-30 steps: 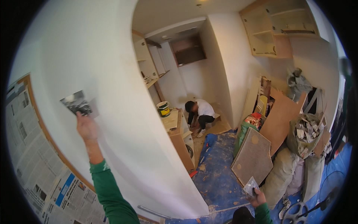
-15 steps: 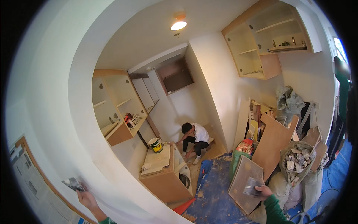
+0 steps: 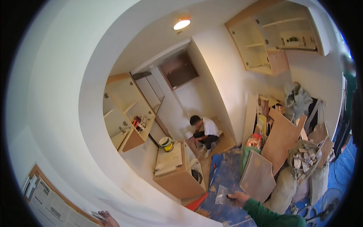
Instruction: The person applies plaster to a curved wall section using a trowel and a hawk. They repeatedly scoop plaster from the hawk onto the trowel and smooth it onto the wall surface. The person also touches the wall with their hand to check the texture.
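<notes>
At the lower edge, my left hand (image 3: pixel 108 219) is closed around a putty knife (image 3: pixel 96 215), with its thin metal blade close to the white wall (image 3: pixel 75 178). To the right, my right hand (image 3: pixel 239 198) grips a second putty knife (image 3: pixel 222 194), a broad grey blade with pale smears, held in the air over the blue floor sheet (image 3: pixel 228 170). The handles are mostly hidden by my fingers. Below the left hand's wall area, a wooden frame edge (image 3: pixel 56 193) borders a surface covered with printed paper (image 3: pixel 49 206).
A person (image 3: pixel 206 132) crouches in the back beside a low cabinet (image 3: pixel 179 183) bearing a bucket (image 3: pixel 166 144). Boards (image 3: pixel 278 143), filled sacks (image 3: pixel 283 187) and a bag of rubble (image 3: pixel 304 159) crowd the right. Open wall cabinets (image 3: pixel 261 45) hang above. A fan (image 3: pixel 331 204) stands lower right.
My left hand has moved down and to the right along the wall with its putty knife. The right hand has shifted left with the other knife, and the view has turned slightly.
</notes>
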`<state>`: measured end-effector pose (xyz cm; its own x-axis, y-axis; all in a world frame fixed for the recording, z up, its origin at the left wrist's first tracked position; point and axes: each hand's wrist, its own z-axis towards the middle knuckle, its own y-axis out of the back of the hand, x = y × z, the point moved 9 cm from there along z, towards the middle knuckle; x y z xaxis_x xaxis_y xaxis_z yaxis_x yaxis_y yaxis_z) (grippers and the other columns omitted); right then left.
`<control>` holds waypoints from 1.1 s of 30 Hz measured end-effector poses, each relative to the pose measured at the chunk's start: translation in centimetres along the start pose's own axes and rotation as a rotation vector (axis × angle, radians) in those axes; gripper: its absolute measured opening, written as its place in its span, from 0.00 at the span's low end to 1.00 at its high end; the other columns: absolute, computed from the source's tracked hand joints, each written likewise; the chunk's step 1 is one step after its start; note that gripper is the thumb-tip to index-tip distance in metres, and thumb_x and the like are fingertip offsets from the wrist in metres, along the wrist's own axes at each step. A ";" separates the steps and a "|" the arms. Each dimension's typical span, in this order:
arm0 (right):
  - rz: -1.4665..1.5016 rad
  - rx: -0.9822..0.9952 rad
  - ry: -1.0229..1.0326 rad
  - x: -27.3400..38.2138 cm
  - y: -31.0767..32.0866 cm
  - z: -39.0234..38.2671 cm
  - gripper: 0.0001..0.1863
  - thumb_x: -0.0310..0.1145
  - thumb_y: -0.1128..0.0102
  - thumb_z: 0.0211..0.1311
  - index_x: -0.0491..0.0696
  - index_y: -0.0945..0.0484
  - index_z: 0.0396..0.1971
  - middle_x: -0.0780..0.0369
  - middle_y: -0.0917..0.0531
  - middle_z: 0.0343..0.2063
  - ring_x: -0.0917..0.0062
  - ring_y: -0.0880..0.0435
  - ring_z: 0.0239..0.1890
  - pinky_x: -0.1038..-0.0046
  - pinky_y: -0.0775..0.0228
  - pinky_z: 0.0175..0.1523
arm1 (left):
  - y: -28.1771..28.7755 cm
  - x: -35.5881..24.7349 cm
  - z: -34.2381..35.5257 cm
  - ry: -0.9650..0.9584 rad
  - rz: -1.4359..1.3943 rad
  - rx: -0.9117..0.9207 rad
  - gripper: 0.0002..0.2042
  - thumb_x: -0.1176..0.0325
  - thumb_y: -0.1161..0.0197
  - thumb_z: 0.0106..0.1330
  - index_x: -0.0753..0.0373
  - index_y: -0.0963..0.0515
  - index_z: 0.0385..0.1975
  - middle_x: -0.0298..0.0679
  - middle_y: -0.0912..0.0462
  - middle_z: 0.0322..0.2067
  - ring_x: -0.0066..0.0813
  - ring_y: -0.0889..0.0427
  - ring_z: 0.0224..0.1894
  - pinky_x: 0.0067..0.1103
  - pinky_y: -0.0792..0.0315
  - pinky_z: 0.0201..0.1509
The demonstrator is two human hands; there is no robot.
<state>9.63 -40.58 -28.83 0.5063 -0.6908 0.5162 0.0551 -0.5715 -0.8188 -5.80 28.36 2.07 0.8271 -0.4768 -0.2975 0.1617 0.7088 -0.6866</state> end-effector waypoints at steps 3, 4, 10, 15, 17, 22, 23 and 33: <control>-0.063 0.080 -0.002 1.2 -4.4 -0.7 0.10 0.28 0.39 0.70 0.42 0.19 0.48 0.61 0.14 0.44 0.72 0.13 0.44 0.63 0.19 0.52 | -11.1 1.3 -5.0 0.151 -0.153 0.055 0.19 0.71 0.37 0.68 0.69 0.26 0.57 0.51 0.23 0.50 0.45 0.28 0.58 0.37 0.37 0.71; -0.121 0.160 0.033 2.2 -6.7 -1.0 0.11 0.28 0.39 0.70 0.41 0.19 0.49 0.61 0.13 0.44 0.74 0.13 0.45 0.65 0.20 0.54 | -12.8 2.0 -6.3 0.248 -0.220 0.141 0.21 0.70 0.35 0.67 0.70 0.28 0.59 0.50 0.25 0.51 0.45 0.30 0.59 0.38 0.39 0.73; -0.611 0.383 0.203 4.3 -17.1 -7.7 0.12 0.28 0.38 0.70 0.39 0.16 0.49 0.62 0.12 0.41 0.77 0.14 0.43 0.73 0.22 0.52 | -17.3 16.8 -17.2 0.618 0.547 0.043 0.18 0.62 0.35 0.69 0.67 0.26 0.52 0.44 0.20 0.45 0.41 0.22 0.47 0.38 0.26 0.52; -0.361 0.308 0.261 6.8 -16.6 -11.0 0.16 0.33 0.36 0.70 0.39 0.17 0.51 0.64 0.13 0.42 0.82 0.17 0.43 0.75 0.23 0.55 | -31.1 27.5 -18.4 0.647 0.357 0.205 0.22 0.64 0.41 0.72 0.69 0.30 0.61 0.43 0.21 0.55 0.37 0.22 0.57 0.38 0.32 0.63; -0.384 0.265 0.317 8.9 -16.7 -12.6 0.16 0.33 0.36 0.70 0.39 0.18 0.52 0.64 0.13 0.41 0.82 0.17 0.42 0.75 0.23 0.54 | -32.1 31.3 -19.7 0.793 0.260 0.134 0.19 0.66 0.40 0.73 0.69 0.29 0.58 0.43 0.20 0.53 0.34 0.20 0.53 0.36 0.29 0.60; -0.397 0.171 0.350 9.3 -15.9 -12.5 0.16 0.33 0.36 0.70 0.38 0.17 0.50 0.62 0.13 0.40 0.80 0.16 0.42 0.74 0.23 0.52 | -32.4 39.2 -26.7 1.273 0.081 0.092 0.14 0.70 0.45 0.76 0.68 0.27 0.56 0.41 0.17 0.49 0.32 0.18 0.51 0.30 0.26 0.60; -0.364 0.162 0.344 9.4 -15.8 -12.5 0.16 0.33 0.36 0.70 0.38 0.17 0.50 0.62 0.13 0.40 0.80 0.16 0.41 0.73 0.23 0.52 | -32.7 39.9 -27.5 1.342 0.085 0.113 0.14 0.70 0.45 0.76 0.68 0.27 0.56 0.42 0.17 0.50 0.33 0.18 0.52 0.30 0.27 0.60; -0.329 -0.015 0.390 12.3 -12.3 -15.0 0.15 0.31 0.38 0.70 0.35 0.18 0.49 0.61 0.13 0.41 0.77 0.15 0.41 0.71 0.23 0.54 | -33.8 43.2 -26.7 1.325 0.184 0.468 0.27 0.59 0.52 0.80 0.69 0.42 0.72 0.47 0.34 0.70 0.40 0.36 0.72 0.35 0.46 0.77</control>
<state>2.29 -48.70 -8.65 0.1055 -0.5854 0.8038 0.1442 -0.7908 -0.5949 10.11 -30.07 -5.25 -0.2118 -0.3024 -0.9294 0.4858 0.7925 -0.3686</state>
